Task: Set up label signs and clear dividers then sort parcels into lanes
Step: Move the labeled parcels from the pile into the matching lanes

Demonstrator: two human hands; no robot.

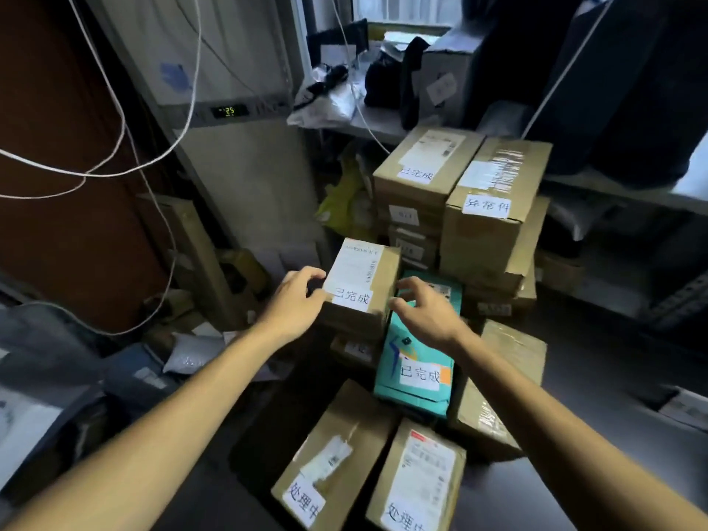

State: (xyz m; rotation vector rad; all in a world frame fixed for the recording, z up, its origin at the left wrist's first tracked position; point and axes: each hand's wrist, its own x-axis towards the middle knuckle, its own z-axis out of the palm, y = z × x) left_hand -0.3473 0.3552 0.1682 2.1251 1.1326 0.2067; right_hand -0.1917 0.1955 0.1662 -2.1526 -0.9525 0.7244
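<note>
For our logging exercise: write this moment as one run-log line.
stage: sorting parcels | left hand: grips left edge of small carton | right hand: curled beside carton, grip unclear | below: teal parcel

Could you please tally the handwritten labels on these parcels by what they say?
已完成 labels: 3
异常件 label: 1
处理中 labels: 2
Total: 6
</note>
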